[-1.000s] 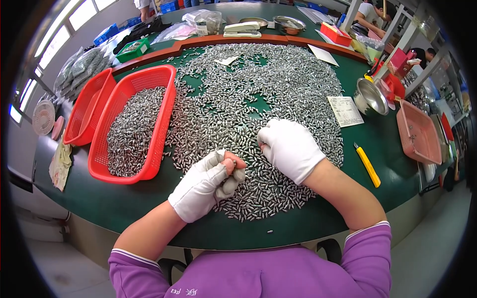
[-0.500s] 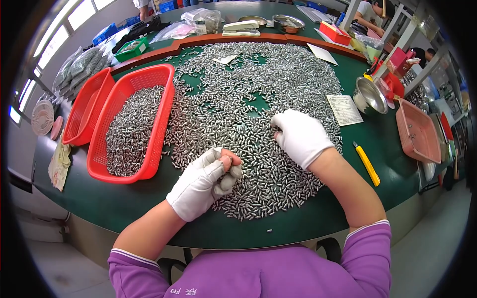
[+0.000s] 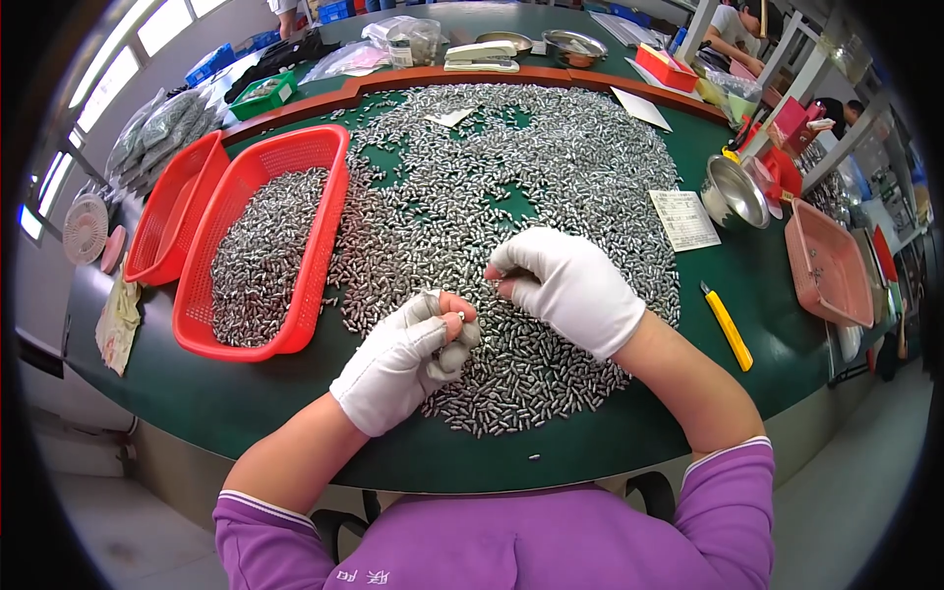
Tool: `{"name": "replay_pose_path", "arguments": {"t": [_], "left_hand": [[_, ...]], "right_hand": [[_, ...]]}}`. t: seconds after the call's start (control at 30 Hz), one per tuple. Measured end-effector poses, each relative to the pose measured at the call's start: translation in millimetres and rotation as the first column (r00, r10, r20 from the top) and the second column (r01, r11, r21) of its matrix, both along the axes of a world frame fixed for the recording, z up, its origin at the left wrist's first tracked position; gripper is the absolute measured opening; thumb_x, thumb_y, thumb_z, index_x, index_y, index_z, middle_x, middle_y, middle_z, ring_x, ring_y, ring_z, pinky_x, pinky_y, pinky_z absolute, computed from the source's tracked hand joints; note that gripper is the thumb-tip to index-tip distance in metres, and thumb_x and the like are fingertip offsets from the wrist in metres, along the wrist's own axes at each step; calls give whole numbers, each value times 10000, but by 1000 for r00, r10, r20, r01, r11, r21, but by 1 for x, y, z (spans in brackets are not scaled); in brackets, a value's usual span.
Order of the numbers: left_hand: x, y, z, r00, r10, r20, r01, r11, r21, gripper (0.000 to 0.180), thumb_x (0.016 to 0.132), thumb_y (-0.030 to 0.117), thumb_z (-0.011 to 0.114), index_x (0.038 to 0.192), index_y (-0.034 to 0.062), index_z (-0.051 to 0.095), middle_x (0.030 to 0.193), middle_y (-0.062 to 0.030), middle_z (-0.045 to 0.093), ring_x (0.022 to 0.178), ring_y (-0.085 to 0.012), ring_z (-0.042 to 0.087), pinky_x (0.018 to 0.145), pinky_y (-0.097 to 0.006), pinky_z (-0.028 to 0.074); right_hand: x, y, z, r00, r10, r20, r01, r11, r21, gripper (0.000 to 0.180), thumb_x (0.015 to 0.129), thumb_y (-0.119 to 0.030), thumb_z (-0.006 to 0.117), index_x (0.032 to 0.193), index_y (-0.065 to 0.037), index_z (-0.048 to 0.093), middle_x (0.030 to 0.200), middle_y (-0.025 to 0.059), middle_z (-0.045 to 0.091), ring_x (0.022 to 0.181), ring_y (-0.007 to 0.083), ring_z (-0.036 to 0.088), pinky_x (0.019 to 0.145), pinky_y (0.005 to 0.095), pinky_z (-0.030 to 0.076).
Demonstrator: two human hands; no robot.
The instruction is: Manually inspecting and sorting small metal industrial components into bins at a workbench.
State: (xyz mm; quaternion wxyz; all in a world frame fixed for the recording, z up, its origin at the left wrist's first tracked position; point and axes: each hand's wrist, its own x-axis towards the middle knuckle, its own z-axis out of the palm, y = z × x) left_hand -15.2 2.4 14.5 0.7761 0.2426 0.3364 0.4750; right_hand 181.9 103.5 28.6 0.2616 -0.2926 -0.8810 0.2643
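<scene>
A wide heap of small silvery bullet-shaped metal pieces [image 3: 580, 157] covers the middle of the green table [image 3: 393, 462]. Over its near part is my left hand [image 3: 403, 359], in a white glove with bare fingertips. Its thumb and forefinger pinch a small metal piece [image 3: 461, 315], mostly hidden; the other fingers curl in. My right hand [image 3: 570, 285], gloved the same way, hovers over the heap just up and right of the left one. Its thumb and forefinger are bent close together; what lies between them is too small to make out.
A red perforated basket [image 3: 339, 197] holds more pieces at left, beside another red basket [image 3: 162, 236]. Rightward lie a paper slip [image 3: 685, 220], a yellow cutter knife [image 3: 728, 329], a steel bowl [image 3: 736, 192] and a pink tray [image 3: 831, 295]. A wooden ledge [image 3: 413, 77] edges the back.
My right hand has moved left across the heap, nearer to my left hand. The left hand keeps its pinch in almost the same place.
</scene>
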Motion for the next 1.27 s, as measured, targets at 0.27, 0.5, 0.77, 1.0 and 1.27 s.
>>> {"name": "replay_pose_path", "arguments": {"t": [0.27, 0.5, 0.77, 1.0, 1.27], "left_hand": [[-1, -1, 0, 995, -93, 44, 92, 995, 28, 257, 933, 193, 641, 1116, 80, 501, 956, 4, 555, 730, -57, 449, 631, -188, 372], [1, -2, 2, 997, -73, 8, 72, 995, 71, 236, 932, 198, 650, 1088, 91, 510, 935, 0, 550, 700, -60, 424, 610, -185, 353], [0, -2, 0, 999, -1, -40, 3, 998, 63, 215, 943, 222, 644, 1068, 85, 535, 909, -18, 564, 673, -66, 443, 582, -186, 362], [-1, 0, -3, 1000, -13, -3, 14, 998, 69, 220, 946, 240, 642, 1067, 88, 539, 914, -9, 577, 683, -60, 460, 588, -182, 373], [-2, 2, -6, 999, -32, 24, 30, 996, 86, 229, 951, 251, 635, 1077, 87, 536, 917, -7, 583, 687, -54, 472, 595, -176, 382]], "right_hand": [[-7, -21, 11, 930, 155, -334, -207, 970, -128, 456, 746, 81, 714, 1182, -42, 660, 923, 93, 689, 820, 181, 686, 743, 296, 549], [-8, -24, 16, 928, 180, -326, -166, 984, 70, 513, 718, 57, 716, 1214, -47, 635, 914, 124, 683, 832, 255, 677, 761, 337, 542], [24, -53, 54, 708, 394, 586, -387, 911, -145, 210, 782, -281, 703, 914, -121, 666, 851, 83, 629, 834, 294, 645, 703, 421, 525], [37, -91, 21, 724, 399, 563, -397, 908, -132, 147, 809, -187, 647, 901, -96, 578, 785, 94, 575, 708, 292, 638, 577, 412, 519], [30, -66, 2, 881, 166, 442, -298, 922, 247, 89, 779, -182, 626, 828, -114, 594, 769, 54, 571, 719, 265, 620, 585, 367, 510]]}}
